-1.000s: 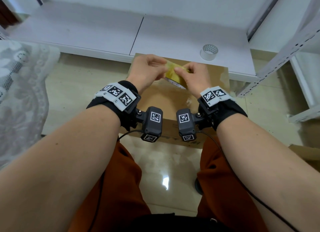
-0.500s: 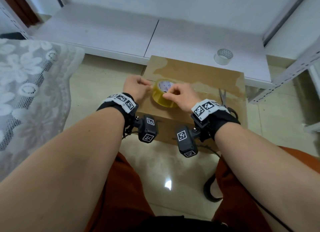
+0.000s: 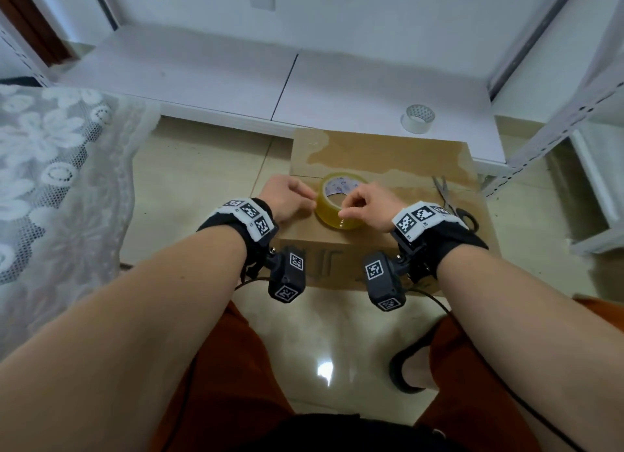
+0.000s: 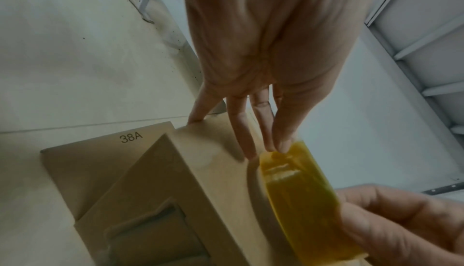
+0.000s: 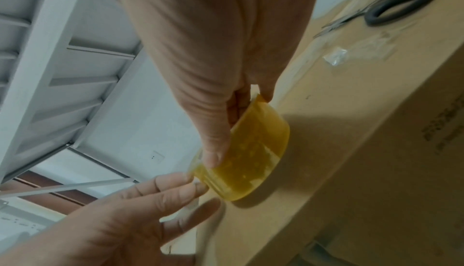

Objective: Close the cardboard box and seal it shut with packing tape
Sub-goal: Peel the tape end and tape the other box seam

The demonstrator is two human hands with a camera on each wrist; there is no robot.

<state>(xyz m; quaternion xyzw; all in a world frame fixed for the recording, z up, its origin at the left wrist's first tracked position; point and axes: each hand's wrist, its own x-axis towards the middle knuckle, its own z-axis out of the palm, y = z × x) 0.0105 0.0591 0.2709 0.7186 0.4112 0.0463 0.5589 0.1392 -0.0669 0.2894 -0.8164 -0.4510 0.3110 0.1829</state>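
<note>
The brown cardboard box stands on the floor with its top flaps down. A yellowish roll of packing tape lies flat on the box top near the front edge. My right hand grips the roll, thumb on the outer wall and fingers inside the core. My left hand reaches in from the left with fairly straight fingers. Its fingertips touch the roll's outer wall, the thumb apart below them. The little finger rests at the box's edge.
Black-handled scissors lie on the box top at the right, with a small clear scrap nearby. A white tape roll sits on the low white platform behind. Lace cloth lies left, a metal shelf frame right.
A second ago both hands held the roll up in the air. It has come down onto the box top, and the hands stay on it there.
</note>
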